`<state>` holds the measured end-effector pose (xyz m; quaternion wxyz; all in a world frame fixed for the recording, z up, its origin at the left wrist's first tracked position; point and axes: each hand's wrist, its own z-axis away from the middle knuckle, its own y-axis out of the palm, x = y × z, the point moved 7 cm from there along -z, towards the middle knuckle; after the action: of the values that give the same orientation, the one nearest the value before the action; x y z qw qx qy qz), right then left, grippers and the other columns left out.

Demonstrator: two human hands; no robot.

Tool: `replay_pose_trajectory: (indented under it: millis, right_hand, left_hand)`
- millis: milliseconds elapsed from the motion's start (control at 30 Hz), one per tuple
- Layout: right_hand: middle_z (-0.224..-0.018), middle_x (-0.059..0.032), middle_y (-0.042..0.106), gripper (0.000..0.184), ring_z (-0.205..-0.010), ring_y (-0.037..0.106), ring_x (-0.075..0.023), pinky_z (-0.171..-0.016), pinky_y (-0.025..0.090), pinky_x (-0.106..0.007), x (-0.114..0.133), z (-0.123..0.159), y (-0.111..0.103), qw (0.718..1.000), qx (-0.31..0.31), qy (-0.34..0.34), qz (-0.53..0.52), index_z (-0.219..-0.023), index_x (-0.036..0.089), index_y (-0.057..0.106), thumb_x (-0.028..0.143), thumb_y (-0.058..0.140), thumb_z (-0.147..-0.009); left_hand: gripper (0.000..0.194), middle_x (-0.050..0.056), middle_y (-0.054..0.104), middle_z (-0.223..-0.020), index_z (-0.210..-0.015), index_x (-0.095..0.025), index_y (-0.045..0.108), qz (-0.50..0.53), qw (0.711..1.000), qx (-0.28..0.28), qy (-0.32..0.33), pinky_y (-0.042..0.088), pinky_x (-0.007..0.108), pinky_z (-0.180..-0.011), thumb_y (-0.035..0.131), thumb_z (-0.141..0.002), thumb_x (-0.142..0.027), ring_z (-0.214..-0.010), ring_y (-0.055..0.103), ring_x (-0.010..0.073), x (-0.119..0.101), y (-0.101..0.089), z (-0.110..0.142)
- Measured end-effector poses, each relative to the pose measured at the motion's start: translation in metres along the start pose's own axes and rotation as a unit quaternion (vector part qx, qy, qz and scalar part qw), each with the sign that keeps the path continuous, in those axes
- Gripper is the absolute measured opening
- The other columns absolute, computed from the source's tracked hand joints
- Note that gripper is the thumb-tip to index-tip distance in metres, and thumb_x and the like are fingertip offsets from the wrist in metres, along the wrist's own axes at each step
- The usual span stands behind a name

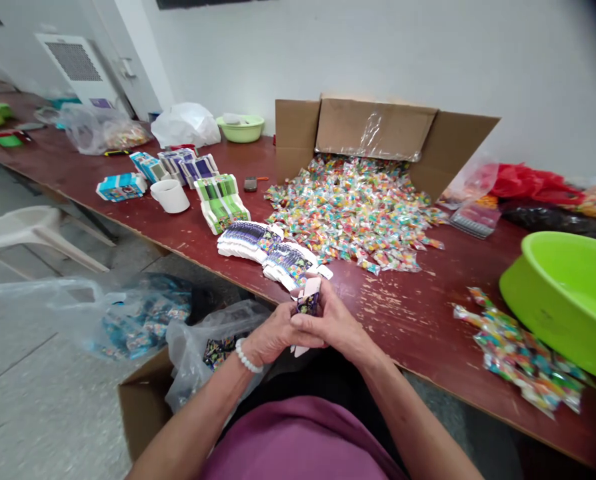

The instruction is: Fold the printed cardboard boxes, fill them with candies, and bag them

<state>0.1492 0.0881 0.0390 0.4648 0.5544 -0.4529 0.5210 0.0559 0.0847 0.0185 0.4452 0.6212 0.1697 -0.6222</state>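
Observation:
Close to my body, at the table's front edge, both hands are closed around a small dark purple cardboard box with pale flaps. My left hand, with a white bead bracelet at the wrist, grips it from the left. On the other side my right hand holds it, thumb across the front. Part of the box is hidden by the fingers. Just beyond lie fanned stacks of flat purple cartons. Behind them a big heap of wrapped candies spills from an open cardboard box.
Green cartons, a white mug and blue cartons stand to the left. On the right are a large green basin and a smaller candy pile. Below the edge, a plastic bag sits in a carton; a white stool stands left.

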Motion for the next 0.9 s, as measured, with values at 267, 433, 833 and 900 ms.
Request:
replay_pose_trajectory:
  millis: [267,433,833,900]
  right_hand:
    - [-0.086,0.0003,0.065,0.030,-0.070,0.058,-0.0163,-0.061,0.049,-0.026,0.012,0.010,0.006,0.995,-0.006,-0.007,0.103,-0.104,0.022,0.060,0.034,0.074,-0.080]
    - [-0.080,0.0006,0.065,0.023,-0.052,0.054,-0.0120,-0.043,0.043,-0.022,0.009,0.011,0.011,0.999,0.042,0.019,0.002,-0.106,0.024,0.062,0.042,0.059,-0.091]
    - [-0.080,0.0013,0.069,0.038,-0.070,0.063,-0.0168,-0.063,0.050,-0.028,-0.010,0.016,-0.022,0.988,-0.145,-0.023,-0.040,-0.112,0.026,0.057,0.034,0.074,-0.079]
    - [-0.083,0.0006,0.069,0.033,-0.073,0.063,-0.0165,-0.066,0.050,-0.028,-0.011,0.018,-0.019,0.989,-0.136,-0.028,-0.056,-0.109,0.025,0.060,0.035,0.073,-0.081]
  left_hand:
    - [0.039,0.003,0.069,-0.077,-0.084,-0.013,0.073,-0.022,0.997,-0.070,0.016,0.052,0.027,-0.065,0.091,-0.055,-0.032,-0.068,0.061,0.0161,0.004,-0.007,0.004]
    - [0.039,0.002,0.068,-0.072,-0.087,-0.013,0.072,0.038,0.994,-0.101,0.002,0.054,0.028,-0.060,0.089,-0.060,-0.036,-0.060,0.061,0.0145,0.006,-0.001,0.005]
    - [0.061,0.000,0.072,-0.090,-0.128,-0.023,0.040,-0.064,0.970,-0.213,0.100,0.054,0.026,-0.069,0.075,-0.079,-0.030,-0.074,0.067,0.0150,-0.004,-0.015,0.024]
    - [0.064,0.001,0.072,-0.093,-0.133,-0.026,0.035,-0.088,0.963,-0.231,0.108,0.054,0.025,-0.065,0.072,-0.081,-0.030,-0.070,0.067,0.0143,-0.003,-0.013,0.029]
